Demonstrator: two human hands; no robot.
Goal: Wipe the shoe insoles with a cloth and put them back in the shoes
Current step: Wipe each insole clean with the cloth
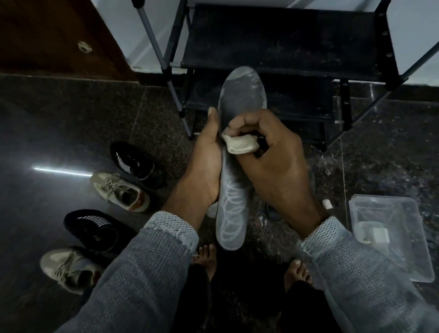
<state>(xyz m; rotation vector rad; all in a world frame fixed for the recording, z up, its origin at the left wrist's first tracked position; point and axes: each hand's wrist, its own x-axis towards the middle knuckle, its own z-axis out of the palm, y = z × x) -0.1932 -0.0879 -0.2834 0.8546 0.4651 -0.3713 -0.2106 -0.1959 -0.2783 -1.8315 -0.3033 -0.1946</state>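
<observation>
We grip one insole in our left hand and rub it with the cloth pinched in our right hand, shoes to the left not yet refilled.

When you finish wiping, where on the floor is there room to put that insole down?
The dark floor left of the four shoes, toward the wooden door, is bare. So is the stretch beyond the clear plastic tray, beside the rack. It is crowded by the shoes and around the bare feet.

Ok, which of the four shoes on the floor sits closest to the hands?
The farther black shoe with white stripes, at the top of the row; the other three lie nearer the person.
</observation>
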